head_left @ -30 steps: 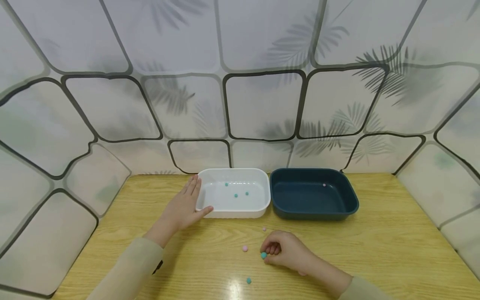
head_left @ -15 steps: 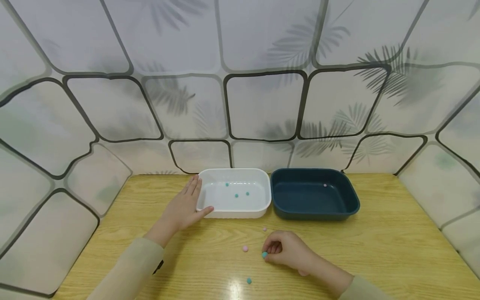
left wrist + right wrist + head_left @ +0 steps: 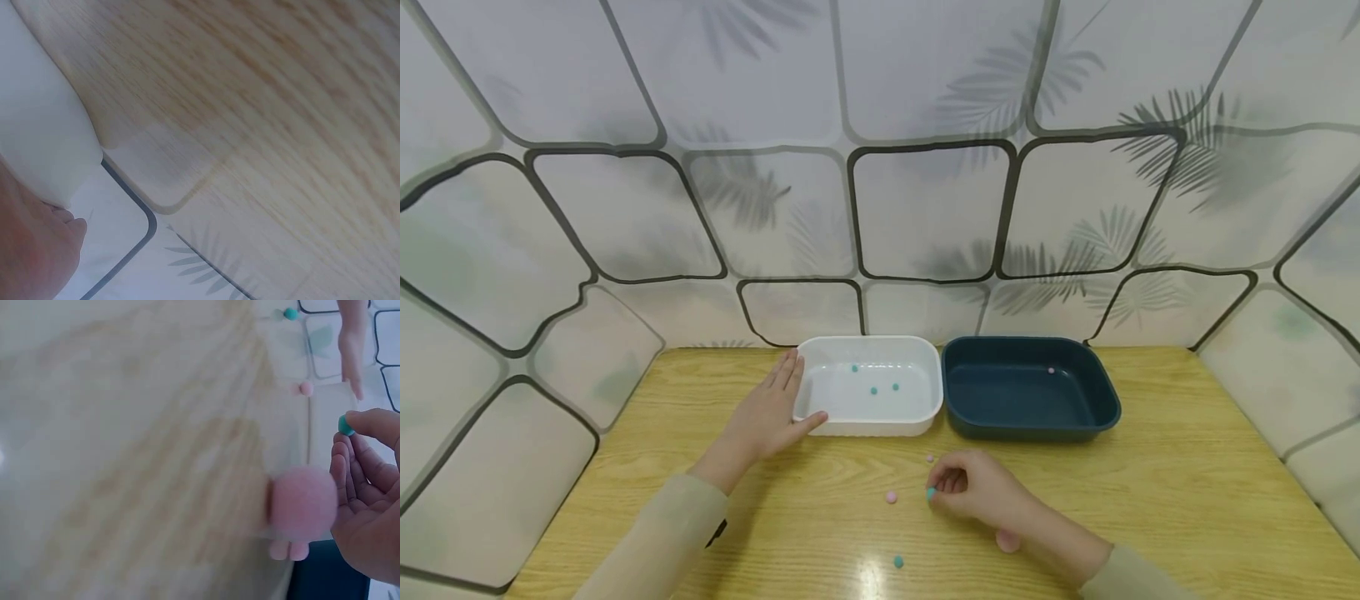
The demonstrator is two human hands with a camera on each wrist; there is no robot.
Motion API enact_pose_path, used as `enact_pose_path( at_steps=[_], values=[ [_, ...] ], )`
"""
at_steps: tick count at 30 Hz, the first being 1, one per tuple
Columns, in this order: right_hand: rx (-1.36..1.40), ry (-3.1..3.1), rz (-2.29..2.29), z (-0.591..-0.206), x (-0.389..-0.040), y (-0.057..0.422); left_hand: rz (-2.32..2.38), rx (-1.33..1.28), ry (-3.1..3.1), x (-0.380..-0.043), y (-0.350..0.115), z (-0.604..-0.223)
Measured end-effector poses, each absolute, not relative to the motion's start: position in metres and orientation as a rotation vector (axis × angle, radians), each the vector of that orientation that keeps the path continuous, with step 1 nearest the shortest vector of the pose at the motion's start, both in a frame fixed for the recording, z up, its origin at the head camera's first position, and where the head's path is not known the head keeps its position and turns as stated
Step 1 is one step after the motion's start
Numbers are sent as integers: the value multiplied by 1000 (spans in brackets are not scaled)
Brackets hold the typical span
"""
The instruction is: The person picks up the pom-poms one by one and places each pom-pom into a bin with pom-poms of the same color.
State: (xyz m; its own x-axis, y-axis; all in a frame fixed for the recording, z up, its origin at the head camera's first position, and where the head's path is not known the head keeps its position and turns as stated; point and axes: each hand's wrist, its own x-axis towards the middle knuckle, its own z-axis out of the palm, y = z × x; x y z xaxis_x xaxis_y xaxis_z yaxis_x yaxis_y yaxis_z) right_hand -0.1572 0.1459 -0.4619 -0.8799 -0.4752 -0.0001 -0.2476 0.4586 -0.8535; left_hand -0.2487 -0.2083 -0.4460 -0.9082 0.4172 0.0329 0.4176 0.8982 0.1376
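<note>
My right hand (image 3: 981, 487) pinches a small teal ball (image 3: 345, 425) between thumb and fingertips, above the table in front of the dark blue tray (image 3: 1030, 433). My left hand (image 3: 763, 421) lies with straight fingers along the left side of the white tray (image 3: 872, 428), its thumb over the front rim. Several teal balls, one being this teal ball (image 3: 873, 391), sit in the white tray. A tiny pink ball (image 3: 1051, 370) lies in the dark blue tray. On the table are a pink ball (image 3: 891, 497), a smaller pink ball (image 3: 930, 458) and a teal ball (image 3: 898, 562).
The two trays stand side by side at the back of the wooden table (image 3: 1172, 467), close to a patterned backdrop (image 3: 925, 217). A larger fuzzy pink thing (image 3: 304, 501) shows below my right wrist; I cannot tell whether it is attached there.
My right hand has lifted the teal ball off the table and moved slightly toward the trays. More of the pink thing below the wrist shows. The left hand stays in place.
</note>
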Motion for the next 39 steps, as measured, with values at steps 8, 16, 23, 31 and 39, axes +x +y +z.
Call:
enact_pose_path(
  at_steps=[8, 16, 23, 31, 39],
  values=[
    [-699, 2561, -1394, -447, -168, 144, -229, -676, -3045, -248, -208, -446],
    [-758, 2629, -1367, -431, -178, 135, -253, -675, -3045, -246, -206, -444],
    [-755, 2637, -1387, -418, -189, 127, -258, -676, -3050, -247, -207, -446],
    [-689, 2662, -1429, -403, -210, 120, -251, -683, -3057, -247, -208, -447],
    [-628, 2754, -1405, -401, -239, 112, -267, -689, -3041, -246, -208, -446]
  ],
)
